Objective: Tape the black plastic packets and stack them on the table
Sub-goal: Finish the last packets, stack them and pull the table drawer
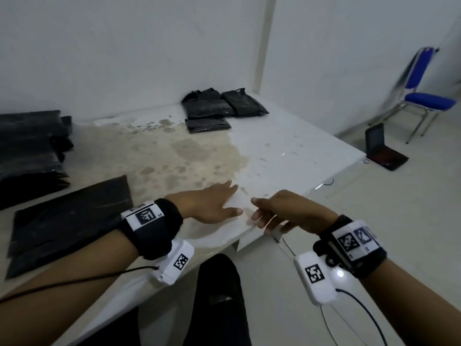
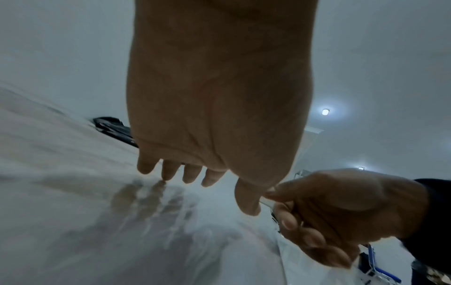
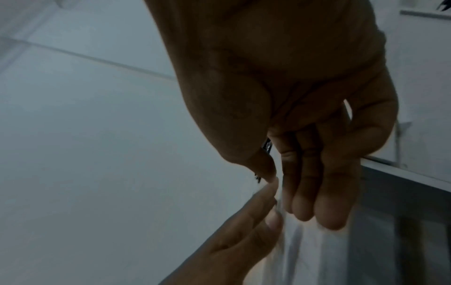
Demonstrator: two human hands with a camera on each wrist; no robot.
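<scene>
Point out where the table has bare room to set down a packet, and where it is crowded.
Bare: the stained middle of the table, between the flat black sheets at the near left and the filled packets by the far wall; also the white stretch right of that, toward the table's right edge. Crowded: the left edge with the dark stack, and the near edge under both hands.

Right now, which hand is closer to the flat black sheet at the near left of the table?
Left. The left hand is just right of the flat black sheet; the right hand is farther right, at the table's corner.

Black packets [image 1: 219, 108] lie on a white table [image 1: 287, 146] blotched tan; the chair [image 1: 424, 96] is blue.
</scene>
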